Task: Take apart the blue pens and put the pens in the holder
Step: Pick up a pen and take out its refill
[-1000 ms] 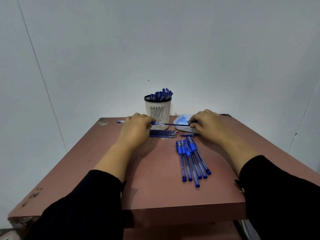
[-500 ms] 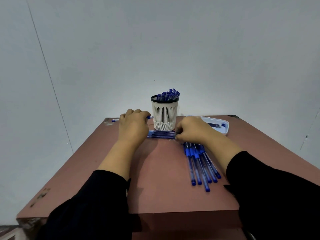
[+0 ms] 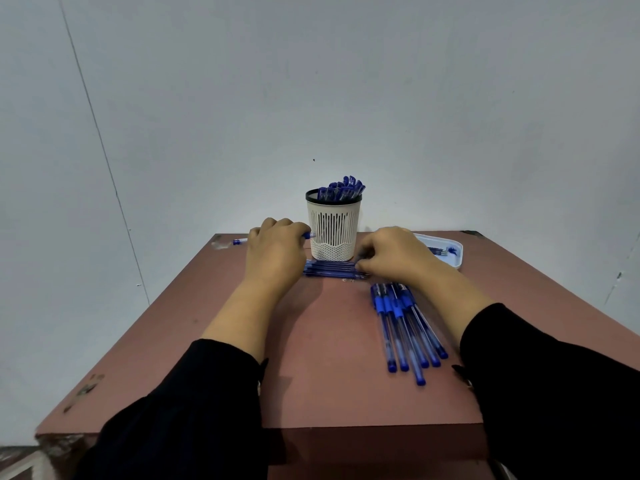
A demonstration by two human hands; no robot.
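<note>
1. Where the table (image 3: 329,358) meets the wall at its far left, a blue pen (image 3: 237,241) lies level, its end sticking out left of the left hand (image 3: 275,252).
2. The left hand's grip is curled around that pen, whose other tip shows just right of the knuckles, close to the holder (image 3: 333,226).
3. The holder stands upright at the middle of the table's far edge, white with slits and a dark rim, and a bunch of capped pens (image 3: 341,190) pokes out of its top.
4. Just in front of the holder lies a row of refills (image 3: 330,268), side by side across the table, between the two hands.
5. The right hand (image 3: 394,254) rests on the right end of that row, fingers bent down onto it; whether it pinches one I cannot tell.
6. Nearer the camera, a bundle of whole pens (image 3: 405,327) lies lengthwise on the table beside the right forearm.
7. At the far right a white tray (image 3: 453,261) holds a few small blue parts.
</note>
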